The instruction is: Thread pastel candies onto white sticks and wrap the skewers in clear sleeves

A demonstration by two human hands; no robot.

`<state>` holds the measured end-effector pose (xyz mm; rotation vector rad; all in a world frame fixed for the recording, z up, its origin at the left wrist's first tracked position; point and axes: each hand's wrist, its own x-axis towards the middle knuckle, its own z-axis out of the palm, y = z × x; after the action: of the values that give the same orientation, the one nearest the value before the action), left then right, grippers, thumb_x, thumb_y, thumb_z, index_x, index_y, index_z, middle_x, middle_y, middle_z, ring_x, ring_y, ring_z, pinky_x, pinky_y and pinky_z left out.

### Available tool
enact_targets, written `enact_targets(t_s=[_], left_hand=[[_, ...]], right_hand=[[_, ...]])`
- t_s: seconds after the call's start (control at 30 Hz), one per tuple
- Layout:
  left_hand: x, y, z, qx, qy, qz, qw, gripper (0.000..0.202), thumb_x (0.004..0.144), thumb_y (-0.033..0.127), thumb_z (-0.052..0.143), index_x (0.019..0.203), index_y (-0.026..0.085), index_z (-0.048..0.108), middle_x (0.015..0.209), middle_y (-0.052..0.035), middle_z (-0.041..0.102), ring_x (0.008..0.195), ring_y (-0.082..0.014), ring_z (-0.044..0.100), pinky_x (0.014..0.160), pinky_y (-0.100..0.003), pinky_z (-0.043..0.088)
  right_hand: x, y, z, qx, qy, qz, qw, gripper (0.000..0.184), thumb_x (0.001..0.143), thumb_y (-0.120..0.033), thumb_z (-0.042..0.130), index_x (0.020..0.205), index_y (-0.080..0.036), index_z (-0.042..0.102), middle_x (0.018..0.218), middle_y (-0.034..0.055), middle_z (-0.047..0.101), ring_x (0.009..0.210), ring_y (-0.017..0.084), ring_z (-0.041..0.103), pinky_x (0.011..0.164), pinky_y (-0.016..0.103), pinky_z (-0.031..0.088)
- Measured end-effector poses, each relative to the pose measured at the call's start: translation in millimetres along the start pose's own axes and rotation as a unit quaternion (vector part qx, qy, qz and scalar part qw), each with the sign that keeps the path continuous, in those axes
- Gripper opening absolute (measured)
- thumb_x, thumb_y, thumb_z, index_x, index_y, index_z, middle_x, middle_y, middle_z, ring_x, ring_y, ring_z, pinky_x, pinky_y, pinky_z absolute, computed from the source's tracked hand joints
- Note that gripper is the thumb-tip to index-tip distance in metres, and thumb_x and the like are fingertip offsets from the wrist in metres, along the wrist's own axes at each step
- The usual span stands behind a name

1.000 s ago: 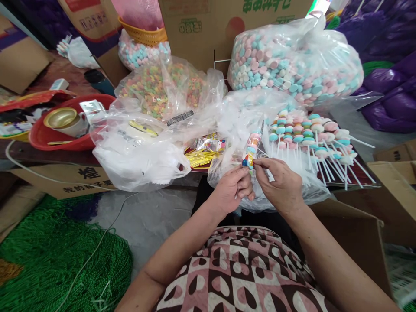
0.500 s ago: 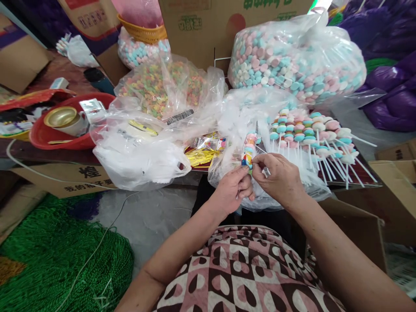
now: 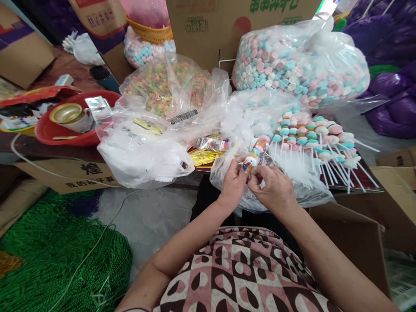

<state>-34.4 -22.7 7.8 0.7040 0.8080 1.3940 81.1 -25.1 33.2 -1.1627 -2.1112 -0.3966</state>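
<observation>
A wrapped candy skewer [image 3: 255, 152], pink, blue and orange pieces in a clear sleeve, tilts up to the right in front of me. My left hand [image 3: 233, 182] pinches its lower end. My right hand [image 3: 274, 190] is closed on the same end from the right, fingertips meeting the left hand's. Just behind lies a pile of unwrapped candy skewers [image 3: 312, 141] with white sticks, on a clear plastic bag [image 3: 279, 190].
Big bags of pastel candy [image 3: 302, 65] and of multicoloured candy [image 3: 165, 86] stand behind. Gold twist ties [image 3: 203, 157] lie at centre. A red basin [image 3: 65, 130] holds a tape roll at left. Cardboard boxes [image 3: 360, 234] at right, green cord [image 3: 58, 251] on the floor.
Both hands have drawn closer together at the skewer's lower end, and the skewer has tipped from nearly upright to leaning right. The view shifted slightly.
</observation>
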Motion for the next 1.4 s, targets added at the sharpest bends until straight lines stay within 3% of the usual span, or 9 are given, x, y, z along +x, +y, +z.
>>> enact_targets(t_s=[0.2, 0.33, 0.47, 0.57, 0.7, 0.8, 0.93, 1.23, 1.4], left_hand=[[0, 6, 3.2, -0.059, 0.000, -0.057, 0.997, 0.025, 0.074, 0.038, 0.077, 0.089, 0.021, 0.068, 0.076, 0.0045, 0.064, 0.066, -0.0090, 0.057, 0.065, -0.020, 0.046], [-2, 6, 10.0, -0.098, 0.019, -0.080, 0.992, 0.027, 0.076, 0.037, 0.075, 0.097, 0.020, 0.071, 0.089, -0.0007, 0.071, 0.085, -0.0135, 0.066, 0.082, -0.025, 0.050], [2, -4, 5.1, -0.037, 0.021, -0.060, 0.997, 0.026, 0.083, 0.039, 0.067, 0.099, 0.020, 0.071, 0.094, -0.0021, 0.073, 0.090, -0.0149, 0.065, 0.087, -0.027, 0.049], [6, -11, -6.4, 0.160, 0.017, -0.039, 0.986, 0.022, 0.089, 0.037, 0.057, 0.090, 0.019, 0.070, 0.077, 0.0009, 0.067, 0.070, -0.0125, 0.058, 0.069, -0.025, 0.045], [8, -9, -18.9, 0.445, -0.017, 0.039, 0.895, 0.028, 0.094, 0.034, 0.048, 0.077, 0.020, 0.065, 0.066, 0.0014, 0.060, 0.063, -0.0132, 0.051, 0.061, -0.026, 0.037], [9, -3, -19.6, 0.562, -0.028, 0.070, 0.824, 0.023, 0.096, 0.029, 0.045, 0.087, 0.021, 0.065, 0.075, -0.0014, 0.067, 0.070, -0.0158, 0.058, 0.064, -0.027, 0.038], [9, 3, -15.5, 0.667, -0.047, 0.092, 0.738, 0.024, 0.097, 0.027, 0.042, 0.092, 0.021, 0.064, 0.082, -0.0041, 0.071, 0.077, -0.0187, 0.064, 0.067, -0.028, 0.040], [8, 7, -14.8, 0.736, -0.119, 0.131, 0.654, 0.024, 0.096, 0.022, 0.041, 0.098, 0.019, 0.065, 0.092, -0.0057, 0.073, 0.085, -0.0195, 0.066, 0.065, -0.030, 0.041], [0, 8, -2.9, 0.734, -0.142, 0.174, 0.640, 0.021, 0.093, 0.024, 0.047, 0.092, 0.017, 0.066, 0.084, -0.0076, 0.071, 0.076, -0.0202, 0.065, 0.060, -0.030, 0.040]], right_hand=[[-7, -2, -3, 0.139, -0.002, 0.117, 0.983, 0.008, 0.089, -0.017, 0.055, 0.088, -0.022, 0.061, 0.077, 0.0021, 0.071, 0.069, 0.017, 0.067, 0.066, 0.028, 0.050], [-12, -10, -5, 0.244, -0.024, 0.225, 0.943, 0.018, 0.090, -0.032, 0.060, 0.105, -0.021, 0.060, 0.088, 0.0048, 0.070, 0.076, 0.020, 0.066, 0.072, 0.033, 0.053], [-19, -20, -9, 0.283, -0.055, 0.286, 0.914, 0.021, 0.088, -0.040, 0.062, 0.092, -0.020, 0.064, 0.085, 0.0058, 0.068, 0.076, 0.020, 0.062, 0.073, 0.035, 0.050], [-25, -26, -11, 0.407, -0.104, 0.403, 0.813, 0.036, 0.092, -0.052, 0.053, 0.081, -0.021, 0.065, 0.071, 0.0031, 0.065, 0.061, 0.017, 0.058, 0.061, 0.031, 0.047], [-31, -30, -8, 0.567, -0.136, 0.535, 0.612, 0.042, 0.078, -0.060, 0.069, 0.073, -0.019, 0.061, 0.062, 0.0006, 0.064, 0.046, 0.011, 0.052, 0.047, 0.024, 0.041], [-32, -30, -3, 0.581, -0.130, 0.574, 0.562, 0.041, 0.066, -0.052, 0.083, 0.070, -0.017, 0.060, 0.058, -0.0007, 0.064, 0.043, 0.008, 0.051, 0.044, 0.020, 0.040], [-31, -28, 1, 0.608, -0.110, 0.586, 0.524, 0.045, 0.068, -0.059, 0.078, 0.071, -0.017, 0.062, 0.061, 0.0006, 0.066, 0.043, 0.009, 0.055, 0.041, 0.019, 0.042], [-37, -26, 2, 0.571, -0.125, 0.591, 0.556, 0.044, 0.064, -0.054, 0.082, 0.071, -0.019, 0.056, 0.053, -0.0024, 0.062, 0.038, 0.010, 0.052, 0.037, 0.019, 0.038], [-45, -17, 2, 0.478, -0.054, 0.560, 0.675, 0.031, 0.078, -0.050, 0.070, 0.084, -0.021, 0.061, 0.051, -0.0056, 0.057, 0.040, 0.010, 0.047, 0.040, 0.022, 0.038]])
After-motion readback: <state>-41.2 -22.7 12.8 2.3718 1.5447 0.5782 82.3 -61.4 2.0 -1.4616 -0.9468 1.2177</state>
